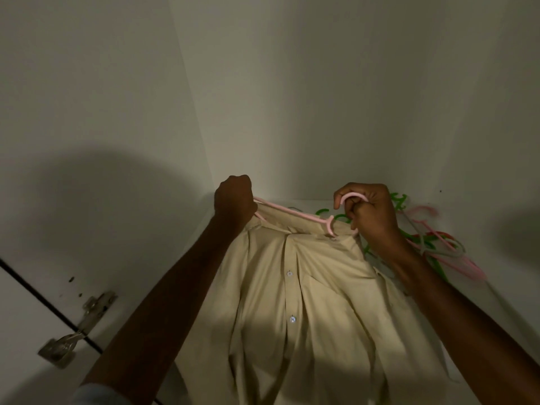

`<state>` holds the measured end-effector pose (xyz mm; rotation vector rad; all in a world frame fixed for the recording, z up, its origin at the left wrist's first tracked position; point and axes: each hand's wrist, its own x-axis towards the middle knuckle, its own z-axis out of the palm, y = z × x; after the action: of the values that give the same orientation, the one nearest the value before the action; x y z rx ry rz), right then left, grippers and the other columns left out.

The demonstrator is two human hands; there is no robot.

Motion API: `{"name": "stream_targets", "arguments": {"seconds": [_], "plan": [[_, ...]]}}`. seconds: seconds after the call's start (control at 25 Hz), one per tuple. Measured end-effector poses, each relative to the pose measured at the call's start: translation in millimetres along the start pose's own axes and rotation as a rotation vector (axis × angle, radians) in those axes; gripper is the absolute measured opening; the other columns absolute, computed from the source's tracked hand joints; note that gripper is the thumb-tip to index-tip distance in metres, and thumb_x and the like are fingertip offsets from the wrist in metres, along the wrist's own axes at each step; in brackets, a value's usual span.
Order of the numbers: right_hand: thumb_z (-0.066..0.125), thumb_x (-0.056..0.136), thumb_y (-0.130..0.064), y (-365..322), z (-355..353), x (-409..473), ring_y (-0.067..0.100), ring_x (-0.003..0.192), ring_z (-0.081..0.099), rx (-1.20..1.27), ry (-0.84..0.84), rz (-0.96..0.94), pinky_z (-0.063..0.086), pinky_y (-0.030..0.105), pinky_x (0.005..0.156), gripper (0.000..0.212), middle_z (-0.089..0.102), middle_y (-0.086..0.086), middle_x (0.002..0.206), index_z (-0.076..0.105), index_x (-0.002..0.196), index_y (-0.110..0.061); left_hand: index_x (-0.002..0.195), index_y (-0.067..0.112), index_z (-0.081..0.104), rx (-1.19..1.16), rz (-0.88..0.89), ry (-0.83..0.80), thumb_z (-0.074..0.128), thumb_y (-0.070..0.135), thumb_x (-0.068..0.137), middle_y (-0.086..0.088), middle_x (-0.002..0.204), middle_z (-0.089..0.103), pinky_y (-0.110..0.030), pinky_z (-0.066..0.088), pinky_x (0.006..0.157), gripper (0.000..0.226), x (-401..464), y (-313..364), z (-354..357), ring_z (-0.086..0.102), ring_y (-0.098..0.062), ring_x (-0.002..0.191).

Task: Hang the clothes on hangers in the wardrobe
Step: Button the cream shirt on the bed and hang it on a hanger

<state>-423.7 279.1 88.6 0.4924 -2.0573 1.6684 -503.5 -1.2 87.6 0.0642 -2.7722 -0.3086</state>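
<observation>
**Fitting a pink hanger into the cream shirt's shoulders**

Holding the hanger (295,213) at both ends keeps the cream shirt (298,302) spread between the hands, just below the middle of the frame. The left hand (233,200) has its grip curled tight round the hanger's left tip together with the shirt's shoulder, probably to pin the cloth there. The right hand (371,211) has its fingers wrapped round the pink hook and seems also to gather the collar edge beneath it; how much cloth it has is hard to tell. This looks like a steadying hold while the far shoulder is seated.

The hanger's long axis runs left to right across the frame, dipping slightly toward the right, with the hook curling up and leftward. The shirt's long axis runs from the collar down toward the bottom edge, button front facing the camera.

Spare green and pink hangers (429,241) lie heaped on the white wardrobe shelf (496,287) at centre right. A metal hinge (79,325) sits at lower left.
</observation>
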Motion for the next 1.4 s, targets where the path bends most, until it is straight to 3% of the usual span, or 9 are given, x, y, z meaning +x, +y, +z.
{"name": "stream_targets", "arguments": {"seconds": [0.16, 0.28, 0.4, 0.64, 0.88, 1.0, 1.12, 1.28, 1.4], "plan": [[0.042, 0.065, 0.011, 9, -1, -5, 0.011, 0.044, 0.039, -0.022, -0.05, 0.042, 0.029, 0.021, 0.043, 0.033, 0.052, 0.008, 0.054, 0.069, 0.065, -0.008, 0.119, 0.008, 0.076, -0.091, 0.161, -0.469, 0.066, 0.035, 0.091, -0.007, 0.121, 0.074, -0.029, 0.05, 0.096, 0.041, 15, -26, 4, 0.069, -0.024, 0.114], [0.043, 0.064, 0.009, 16, 21, -15, 0.002, 0.043, 0.04, -0.082, -0.157, 0.055, 0.029, 0.019, 0.046, 0.035, 0.056, -0.01, 0.051, 0.071, 0.064, -0.012, 0.086, 0.0, 0.08, -0.217, 0.186, -0.194, 0.075, 0.005, 0.073, -0.013, 0.093, 0.078, -0.035, 0.056, 0.085, 0.015, 0, 1, 8, 0.071, -0.029, 0.093], [0.044, 0.066, 0.016, 12, 36, -11, 0.001, 0.046, 0.046, -0.084, -0.102, 0.082, 0.032, 0.019, 0.051, 0.039, 0.058, -0.015, 0.051, 0.073, 0.066, -0.009, 0.074, 0.01, 0.081, -0.271, 0.267, -0.045, 0.066, -0.003, 0.069, 0.006, 0.065, 0.066, -0.016, 0.045, 0.064, 0.021, -7, 23, 1, 0.061, -0.01, 0.064], [0.059, 0.058, -0.013, 25, 76, 77, 0.022, 0.057, 0.065, -0.479, -0.437, 0.248, 0.056, 0.042, 0.065, 0.013, 0.066, 0.005, 0.056, 0.072, 0.059, -0.015, 0.086, 0.011, 0.082, -0.648, 0.059, -0.016, 0.069, 0.0, 0.077, 0.001, 0.071, 0.073, -0.022, 0.052, 0.068, 0.019, -15, 35, -10, 0.068, -0.015, 0.067], [0.079, 0.079, -0.024, 80, 96, 101, 0.021, 0.062, 0.063, -0.629, -0.716, 0.491, 0.046, 0.025, 0.052, 0.03, 0.073, 0.014, 0.086, 0.074, 0.098, 0.0, 0.105, 0.008, 0.069, -0.656, -0.268, 0.025, 0.084, 0.017, 0.074, -0.006, 0.09, 0.073, -0.025, 0.049, 0.077, 0.036, -47, 10, 58, 0.07, -0.019, 0.087], [0.082, 0.078, -0.028, 81, 71, 75, 0.021, 0.089, 0.064, -0.723, -0.341, 0.289, 0.052, 0.032, 0.075, 0.03, 0.071, 0.005, 0.103, 0.07, 0.103, -0.014, 0.108, 0.013, 0.068, -0.829, -0.326, 0.052, 0.087, 0.015, 0.072, -0.004, 0.096, 0.073, -0.032, 0.058, 0.081, 0.04, -82, 6, 79, 0.07, -0.015, 0.085], [0.074, 0.077, -0.015, 59, 51, 12, 0.013, 0.067, 0.063, -0.547, 0.127, 0.13, 0.05, 0.029, 0.063, 0.008, 0.067, -0.007, 0.073, 0.068, 0.081, -0.018, 0.091, 0.016, 0.065, -0.814, -0.235, 0.303, 0.08, 0.005, 0.073, 0.003, 0.086, 0.068, -0.023, 0.055, 0.073, 0.026, -124, 4, 92, 0.066, -0.009, 0.077], [0.068, 0.073, -0.022, 51, 56, -63, 0.008, 0.051, 0.058, -0.546, 0.123, 0.12, 0.047, 0.026, 0.055, 0.002, 0.058, -0.011, 0.053, 0.068, 0.074, -0.023, 0.062, 0.026, 0.061, -0.75, -0.138, 0.193, 0.085, 0.021, 0.078, 0.01, 0.059, 0.064, -0.02, 0.046, 0.059, 0.029, -146, 6, 106, 0.061, -0.003, 0.056], [0.059, 0.08, -0.047, 69, 69, -92, 0.02, 0.057, 0.065, -0.655, 0.164, 0.186, 0.051, 0.03, 0.055, 0.025, 0.065, -0.006, 0.059, 0.066, 0.075, -0.023, 0.051, 0.022, 0.06, -0.685, -0.157, 0.143, 0.081, 0.03, 0.085, 0.003, 0.051, 0.062, -0.025, 0.037, 0.055, 0.04, -139, 20, 116, 0.052, -0.005, 0.046]]}}
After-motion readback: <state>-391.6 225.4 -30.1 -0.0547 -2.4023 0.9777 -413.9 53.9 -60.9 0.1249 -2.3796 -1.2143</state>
